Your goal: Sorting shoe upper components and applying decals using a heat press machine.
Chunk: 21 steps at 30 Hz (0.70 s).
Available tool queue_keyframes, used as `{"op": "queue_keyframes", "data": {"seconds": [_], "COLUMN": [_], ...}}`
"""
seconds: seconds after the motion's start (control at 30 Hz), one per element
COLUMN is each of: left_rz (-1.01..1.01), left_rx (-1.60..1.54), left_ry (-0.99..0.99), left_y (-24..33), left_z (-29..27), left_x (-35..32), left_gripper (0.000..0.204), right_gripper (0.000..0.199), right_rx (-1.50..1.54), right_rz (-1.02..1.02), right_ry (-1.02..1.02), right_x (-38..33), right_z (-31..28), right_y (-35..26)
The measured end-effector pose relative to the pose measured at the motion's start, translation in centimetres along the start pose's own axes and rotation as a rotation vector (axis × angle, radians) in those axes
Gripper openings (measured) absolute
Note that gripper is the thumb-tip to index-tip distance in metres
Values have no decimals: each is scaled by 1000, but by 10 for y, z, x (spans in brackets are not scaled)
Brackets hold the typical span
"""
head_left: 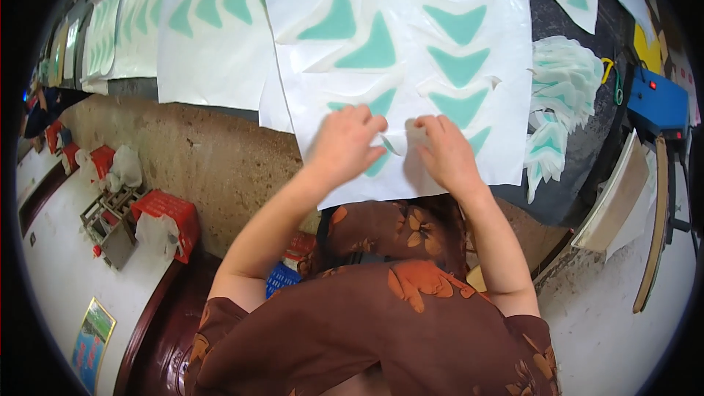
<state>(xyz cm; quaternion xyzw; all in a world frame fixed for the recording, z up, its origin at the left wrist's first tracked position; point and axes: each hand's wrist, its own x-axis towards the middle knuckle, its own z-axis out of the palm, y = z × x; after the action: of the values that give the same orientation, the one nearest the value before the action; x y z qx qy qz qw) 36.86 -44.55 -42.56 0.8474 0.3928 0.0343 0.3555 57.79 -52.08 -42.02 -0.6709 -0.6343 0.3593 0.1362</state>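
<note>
A large white sheet [403, 88] lies over the table edge before me, bearing rows of green, curved arrowhead-shaped stickers [456, 66] with pale film around them. My left hand [346, 145] rests over the lower left shapes, its thumb and forefinger at a curled-up strip of white film [394, 144] with some green showing on it. Across from it, my right hand [446, 152] hovers at the lower right shapes, fingers bent, thumb and forefinger apart and nothing visible between them. Part of the lower green shapes is hidden under both hands.
More sheets with green shapes [213, 4] spread along the table to the left. At right sits a pile of peeled film scraps [561, 81], near yellow-handled scissors [607, 70] and a blue box [658, 99]. Red crates [170, 220] stand on the floor at left.
</note>
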Motion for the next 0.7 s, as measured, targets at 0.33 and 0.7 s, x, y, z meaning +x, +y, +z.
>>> {"op": "queue_keyframes", "data": {"seconds": [0.33, 0.7], "left_rz": [-67, -251], "left_rx": [145, 36], "left_ry": [139, 414], "left_y": [19, 22], "left_z": [44, 15], "left_x": [11, -11], "left_gripper": [19, 21], "right_gripper": [28, 46], "right_rx": [111, -105], "right_rz": [344, 496], "right_ry": [115, 555], "right_x": [-56, -86], "right_z": [-31, -68], "right_y": [33, 115]}}
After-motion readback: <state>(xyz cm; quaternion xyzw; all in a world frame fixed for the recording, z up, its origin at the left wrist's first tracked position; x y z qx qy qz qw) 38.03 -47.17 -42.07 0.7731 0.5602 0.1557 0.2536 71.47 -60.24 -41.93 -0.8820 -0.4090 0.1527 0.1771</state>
